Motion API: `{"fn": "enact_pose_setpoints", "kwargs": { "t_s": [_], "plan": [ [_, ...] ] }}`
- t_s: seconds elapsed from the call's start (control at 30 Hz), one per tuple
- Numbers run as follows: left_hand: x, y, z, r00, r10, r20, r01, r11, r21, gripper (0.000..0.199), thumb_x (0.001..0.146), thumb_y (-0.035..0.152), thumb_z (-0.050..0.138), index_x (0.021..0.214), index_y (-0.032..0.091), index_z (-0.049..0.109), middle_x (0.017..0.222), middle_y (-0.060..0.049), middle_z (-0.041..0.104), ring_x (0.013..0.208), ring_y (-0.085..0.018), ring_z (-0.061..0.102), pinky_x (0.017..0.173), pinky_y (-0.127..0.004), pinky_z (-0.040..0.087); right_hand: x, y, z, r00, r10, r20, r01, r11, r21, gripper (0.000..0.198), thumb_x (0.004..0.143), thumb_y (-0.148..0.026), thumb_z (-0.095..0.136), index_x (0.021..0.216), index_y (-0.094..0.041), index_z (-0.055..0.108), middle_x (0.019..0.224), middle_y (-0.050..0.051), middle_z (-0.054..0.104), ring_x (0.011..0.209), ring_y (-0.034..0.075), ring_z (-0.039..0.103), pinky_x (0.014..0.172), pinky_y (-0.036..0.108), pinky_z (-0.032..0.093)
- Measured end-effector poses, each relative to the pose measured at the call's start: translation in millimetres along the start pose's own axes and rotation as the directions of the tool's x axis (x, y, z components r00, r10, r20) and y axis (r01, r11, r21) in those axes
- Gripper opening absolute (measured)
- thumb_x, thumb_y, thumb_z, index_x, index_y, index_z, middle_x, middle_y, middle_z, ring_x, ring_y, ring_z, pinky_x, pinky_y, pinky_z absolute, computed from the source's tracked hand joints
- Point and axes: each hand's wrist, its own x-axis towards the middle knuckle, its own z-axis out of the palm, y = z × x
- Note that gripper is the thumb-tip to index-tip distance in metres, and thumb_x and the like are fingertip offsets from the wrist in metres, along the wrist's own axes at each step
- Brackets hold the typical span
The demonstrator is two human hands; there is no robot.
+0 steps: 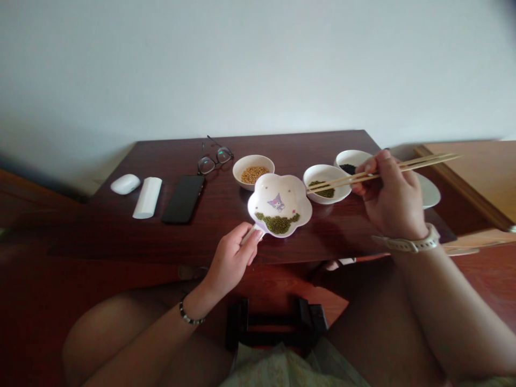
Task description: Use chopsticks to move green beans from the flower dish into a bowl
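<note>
Right hand (393, 199) fingers curl tight round a pair of wooden chopsticks (382, 173), pinched near the middle, tips reaching left over the small white bowl of green beans (326, 184); tips look nearly together, and whether a bean sits between them is too small to tell. Left hand (234, 258) fingers close narrow on the short handle of the flower-shaped dish (279, 204), thumb on top, dish tilted toward the person so its green beans (278, 223) pile at the near rim. Step in hand, as a judgement: moving green beans one at a time by chopsticks between flower dish and green bean bowl; direction not certain from this view. The next move calls for a steady tip pinch and keeping the dish held still. Around: bowl of yellow beans (253, 171) behind the dish, bowl of dark seeds (352, 160) at far right, partly behind the hand. Further left on the dark wooden table (161, 242): glasses (213, 158), phone (184, 199), white case (147, 197), white mouse (125, 184).
</note>
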Motion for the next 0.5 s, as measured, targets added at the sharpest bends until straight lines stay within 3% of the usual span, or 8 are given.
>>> {"fn": "enact_pose_setpoints", "kwargs": {
  "t_s": [0.1,0.2,0.3,0.5],
  "plan": [
    [0,0,0,1.0,-0.004,0.0,0.004,1.0,0.003,0.043,0.108,0.053,0.053,0.081,0.019,0.054,0.058,0.007,0.051,0.053,-0.007,0.044,0.057,-0.023,0.036,12,-1,-16,0.984,-0.131,-0.124,0.121,0.989,-0.079,0.028,0.104,-0.031,0.063,0.08,-0.017,0.061,0.072,0.002,0.059,0.056,0.01,0.059,0.051,0.024,0.047],
    [0,0,0,1.0,-0.008,0.001,0.008,1.0,-0.001,0.043,0.108,0.053,0.054,0.082,0.019,0.055,0.058,0.007,0.05,0.053,-0.006,0.044,0.057,-0.022,0.036,15,-1,-24,0.976,-0.172,-0.132,0.131,0.953,-0.273,0.029,0.105,-0.029,0.06,0.079,-0.017,0.063,0.068,0.003,0.06,0.052,0.011,0.059,0.051,0.026,0.045],
    [0,-2,-1,1.0,-0.003,-0.006,0.003,1.0,-0.005,0.043,0.108,0.053,0.054,0.083,0.019,0.055,0.057,0.008,0.049,0.053,-0.006,0.044,0.057,-0.022,0.036,10,0,-26,0.987,-0.146,-0.07,0.107,0.913,-0.394,0.032,0.105,-0.037,0.061,0.081,-0.017,0.065,0.063,0.004,0.062,0.05,0.012,0.059,0.052,0.026,0.046],
    [1,-3,-1,1.0,-0.005,-0.023,0.005,1.0,-0.018,0.043,0.108,0.054,0.054,0.083,0.019,0.055,0.057,0.008,0.049,0.053,-0.006,0.043,0.056,-0.022,0.035,5,-1,-23,0.999,-0.036,0.001,0.033,0.923,-0.383,0.036,0.105,-0.044,0.065,0.083,-0.016,0.066,0.061,0.004,0.065,0.051,0.011,0.06,0.052,0.022,0.046]
  ]
}}
